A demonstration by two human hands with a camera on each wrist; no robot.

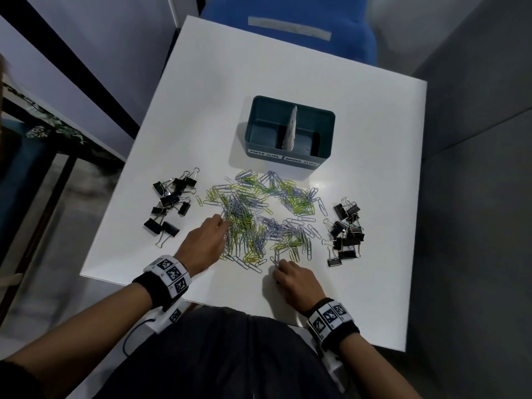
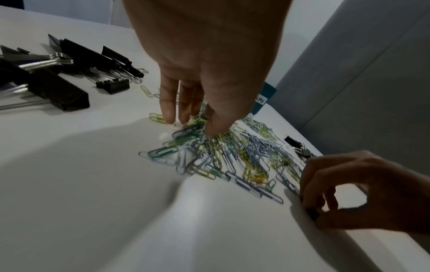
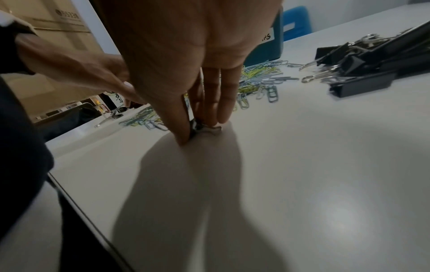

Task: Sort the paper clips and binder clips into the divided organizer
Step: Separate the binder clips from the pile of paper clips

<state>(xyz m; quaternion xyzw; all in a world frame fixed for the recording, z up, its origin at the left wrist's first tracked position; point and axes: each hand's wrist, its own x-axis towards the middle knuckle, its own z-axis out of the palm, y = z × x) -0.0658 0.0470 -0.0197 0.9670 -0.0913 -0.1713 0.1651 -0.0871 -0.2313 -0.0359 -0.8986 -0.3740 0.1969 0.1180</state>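
On the white table (image 1: 359,116), one spread of colored paper clips (image 1: 259,220) lies between two heaps of black binder clips, one at the left (image 1: 169,201) and one at the right (image 1: 347,233), with the teal organizer (image 1: 289,133) just behind it, its two compartments labeled. The left hand (image 1: 203,243) reaches into the spread's left side, fingers pointing down and only slightly bent, fingertips among the clips. The right hand (image 1: 293,279) is at the near edge; only the right wrist view shows its thumb and fingertips (image 3: 184,136) pinching a small clip against the table.
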